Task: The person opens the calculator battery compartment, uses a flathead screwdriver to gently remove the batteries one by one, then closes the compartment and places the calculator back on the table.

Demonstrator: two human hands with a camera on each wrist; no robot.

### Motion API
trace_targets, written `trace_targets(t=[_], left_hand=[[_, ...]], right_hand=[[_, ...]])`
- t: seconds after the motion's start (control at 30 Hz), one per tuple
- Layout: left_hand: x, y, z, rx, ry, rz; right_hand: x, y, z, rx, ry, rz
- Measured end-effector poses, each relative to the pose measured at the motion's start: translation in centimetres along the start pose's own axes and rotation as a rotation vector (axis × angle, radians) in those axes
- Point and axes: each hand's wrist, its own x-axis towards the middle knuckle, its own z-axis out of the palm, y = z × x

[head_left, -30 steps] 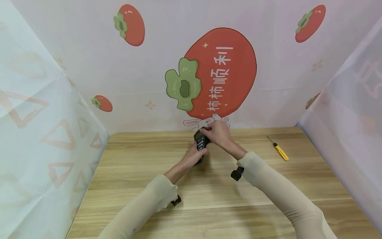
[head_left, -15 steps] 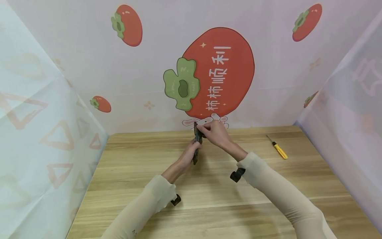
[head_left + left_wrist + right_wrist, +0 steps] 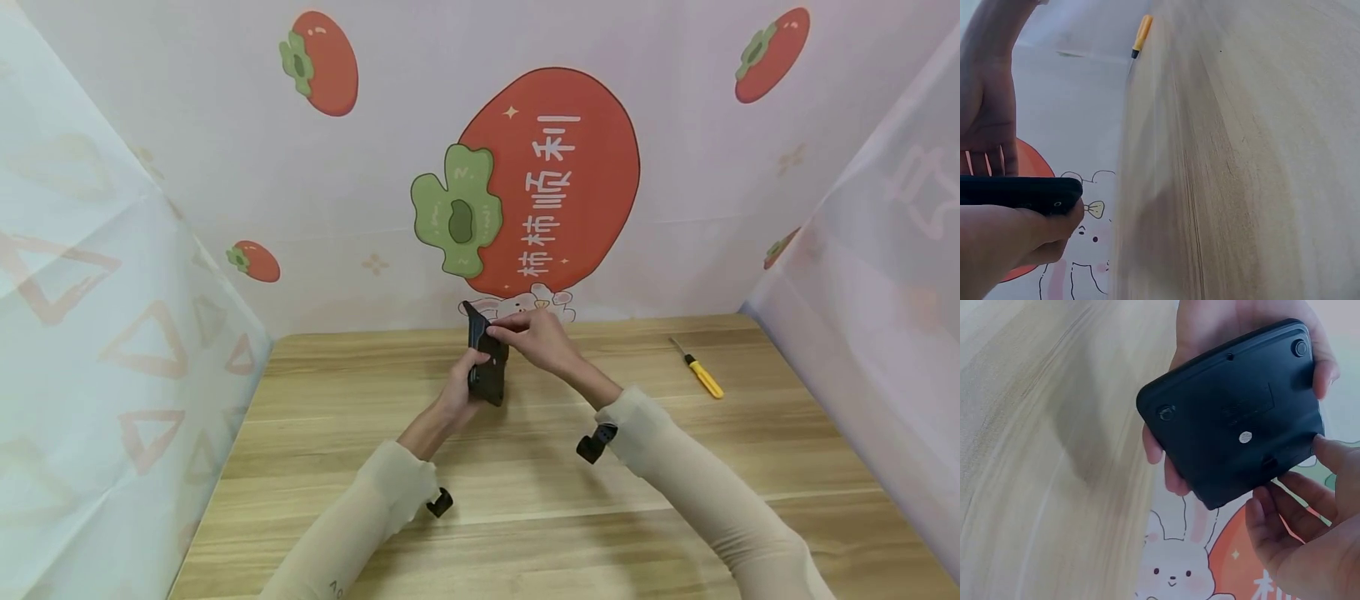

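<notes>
A black calculator (image 3: 491,382) is held up over the far part of the table, its underside facing right in the head view. The right wrist view shows that underside with two round feet, a small hole and a silver dot sticker (image 3: 1245,437). My left hand (image 3: 450,398) grips the calculator's lower body, thumb on one side and fingers on the other. At the upper end, my right hand (image 3: 543,340) pinches the edge between thumb and fingers. In the left wrist view the calculator (image 3: 1016,189) appears edge-on above the left hand (image 3: 1016,234). Its keys and screen are turned out of sight.
A screwdriver (image 3: 705,379) with a yellow and black handle lies at the table's right side. The wooden table (image 3: 525,533) meets a back wall sheet (image 3: 390,192) printed with persimmons and a rabbit. White sheets (image 3: 82,350) close off both sides.
The calculator has been turned over, from its keys facing up to its back facing right. Both hands have kept hold of it, and it has shifted slightly left.
</notes>
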Motion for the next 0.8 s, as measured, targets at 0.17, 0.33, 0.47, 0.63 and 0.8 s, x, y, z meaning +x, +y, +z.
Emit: trace_targets(t=[0.17,0.33,0.47,0.63,0.8], left_hand=[[0.0,0.0,-0.2,-0.045,-0.007,0.029],[-0.2,0.1,-0.2,-0.078,-0.001,0.039],[-0.2,0.1,-0.3,-0.095,-0.012,0.048],[-0.3,0.0,-0.5,-0.114,-0.015,0.052],[-0.2,-0.2,-0.5,-0.115,-0.003,0.055]], right_hand=[[0.0,0.4,0.3,0.004,0.019,0.0],[-0.1,0.9,0.6,-0.001,0.05,0.042],[-0.2,1.3,0.7,-0.029,0.072,0.08],[-0.1,1.4,0.7,-0.058,0.078,0.106],[-0.1,1.4,0.9,-0.065,0.072,0.149]])
